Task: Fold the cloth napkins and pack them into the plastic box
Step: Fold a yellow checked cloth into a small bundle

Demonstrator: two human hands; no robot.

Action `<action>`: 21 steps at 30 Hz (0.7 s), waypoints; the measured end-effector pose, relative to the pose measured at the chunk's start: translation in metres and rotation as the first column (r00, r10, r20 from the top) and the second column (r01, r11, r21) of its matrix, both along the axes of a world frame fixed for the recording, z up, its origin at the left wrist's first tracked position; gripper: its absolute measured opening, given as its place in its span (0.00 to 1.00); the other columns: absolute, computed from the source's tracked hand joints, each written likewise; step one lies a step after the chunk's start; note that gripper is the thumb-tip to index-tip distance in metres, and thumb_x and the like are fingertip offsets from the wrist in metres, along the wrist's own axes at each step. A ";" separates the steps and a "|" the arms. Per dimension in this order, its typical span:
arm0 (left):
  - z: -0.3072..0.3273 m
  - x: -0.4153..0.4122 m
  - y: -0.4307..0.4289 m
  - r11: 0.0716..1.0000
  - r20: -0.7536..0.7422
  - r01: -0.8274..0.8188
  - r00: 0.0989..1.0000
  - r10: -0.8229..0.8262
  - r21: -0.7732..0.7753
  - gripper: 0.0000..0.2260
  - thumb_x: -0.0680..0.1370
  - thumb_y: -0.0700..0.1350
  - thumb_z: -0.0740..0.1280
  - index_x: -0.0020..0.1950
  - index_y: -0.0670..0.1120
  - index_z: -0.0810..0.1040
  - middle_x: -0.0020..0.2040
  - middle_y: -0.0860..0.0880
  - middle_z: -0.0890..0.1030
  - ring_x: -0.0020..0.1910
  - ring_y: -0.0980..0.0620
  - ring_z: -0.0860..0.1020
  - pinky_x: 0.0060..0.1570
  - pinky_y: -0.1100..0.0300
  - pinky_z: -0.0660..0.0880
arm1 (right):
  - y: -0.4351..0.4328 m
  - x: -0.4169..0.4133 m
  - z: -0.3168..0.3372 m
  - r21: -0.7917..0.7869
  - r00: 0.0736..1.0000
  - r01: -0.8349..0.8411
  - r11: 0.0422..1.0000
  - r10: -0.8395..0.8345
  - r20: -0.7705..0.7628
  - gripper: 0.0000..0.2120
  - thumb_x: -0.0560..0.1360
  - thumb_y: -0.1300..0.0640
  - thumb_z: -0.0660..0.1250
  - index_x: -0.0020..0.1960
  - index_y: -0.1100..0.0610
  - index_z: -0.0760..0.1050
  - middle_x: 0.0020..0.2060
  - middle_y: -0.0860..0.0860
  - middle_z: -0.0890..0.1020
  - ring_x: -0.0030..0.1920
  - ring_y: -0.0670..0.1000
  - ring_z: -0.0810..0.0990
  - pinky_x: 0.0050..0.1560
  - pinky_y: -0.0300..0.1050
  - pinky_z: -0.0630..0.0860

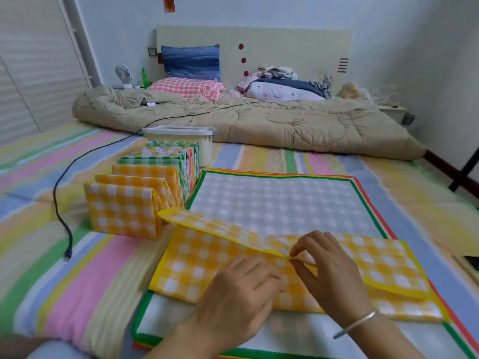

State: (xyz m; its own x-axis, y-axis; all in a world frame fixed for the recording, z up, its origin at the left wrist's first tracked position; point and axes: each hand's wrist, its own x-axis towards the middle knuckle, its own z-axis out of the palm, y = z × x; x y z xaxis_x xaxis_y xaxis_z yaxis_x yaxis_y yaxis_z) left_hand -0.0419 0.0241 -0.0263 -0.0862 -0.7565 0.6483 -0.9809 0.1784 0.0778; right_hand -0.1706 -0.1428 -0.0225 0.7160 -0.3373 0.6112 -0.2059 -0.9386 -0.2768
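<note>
The yellow checked napkin (207, 268) lay partly folded across the near half of a stack of flat napkins (280, 203), whose top sheet was grey-checked with a green border. The napkin's far edge was turned back toward the person, forming a raised fold.

The right hand (329, 270), with a silver bracelet (360, 322) on its wrist, pinched that folded edge between thumb and forefinger near the napkin's centre. The left hand (238, 288) rested on the napkin just beside it with its fingers curled downward. Whether it gripped the cloth could not be determined.

A row of folded napkins (145, 187) stood upright to the left of the stack, yellow ones nearest and green ones farthest. The plastic box (204, 149), with its white lid (178, 130) on, stood at the far end of the row. All items rested on a striped bedsheet (77, 268).
</note>
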 end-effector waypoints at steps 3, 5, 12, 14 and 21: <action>-0.008 0.011 0.010 0.992 0.021 -0.122 0.992 0.122 0.028 0.11 0.74 0.49 0.71 0.56 0.50 0.80 0.58 0.53 0.79 0.57 0.50 0.77 0.59 0.58 0.71 | 0.008 -0.008 -0.014 -0.019 0.998 -0.027 0.999 0.026 -0.050 0.16 0.63 0.59 0.80 0.42 0.48 0.75 0.47 0.43 0.79 0.50 0.47 0.76 0.39 0.44 0.76; -0.019 0.021 0.014 0.978 0.003 -0.165 0.986 0.166 0.127 0.15 0.73 0.55 0.69 0.57 0.52 0.79 0.59 0.54 0.79 0.58 0.52 0.77 0.60 0.59 0.69 | 0.011 -0.015 -0.023 -0.018 0.995 -0.023 1.000 0.022 -0.093 0.16 0.62 0.57 0.80 0.42 0.46 0.74 0.48 0.42 0.80 0.51 0.46 0.76 0.36 0.42 0.77; -0.046 0.031 0.021 0.951 -0.013 -0.129 0.990 0.138 0.280 0.11 0.72 0.55 0.72 0.50 0.53 0.82 0.50 0.58 0.83 0.51 0.56 0.80 0.50 0.61 0.76 | 0.018 -0.038 -0.050 0.045 0.971 -0.070 0.997 0.078 -0.224 0.10 0.69 0.39 0.62 0.45 0.41 0.77 0.51 0.35 0.82 0.53 0.39 0.80 0.43 0.33 0.78; -0.048 0.029 0.021 0.957 -0.036 -0.117 0.991 0.132 0.265 0.10 0.72 0.55 0.70 0.49 0.53 0.83 0.49 0.58 0.83 0.48 0.57 0.81 0.45 0.61 0.79 | 0.020 -0.042 -0.052 0.047 0.966 -0.065 0.997 0.075 -0.246 0.12 0.70 0.39 0.61 0.46 0.41 0.80 0.54 0.34 0.82 0.56 0.38 0.79 0.47 0.34 0.78; -0.052 0.025 0.020 0.964 -0.064 -0.122 0.988 0.140 0.235 0.06 0.71 0.54 0.71 0.45 0.54 0.85 0.47 0.60 0.84 0.46 0.59 0.81 0.40 0.62 0.80 | 0.024 -0.045 -0.057 0.079 0.977 -0.066 0.995 0.081 -0.198 0.11 0.72 0.43 0.62 0.44 0.43 0.82 0.52 0.34 0.82 0.56 0.39 0.80 0.49 0.36 0.80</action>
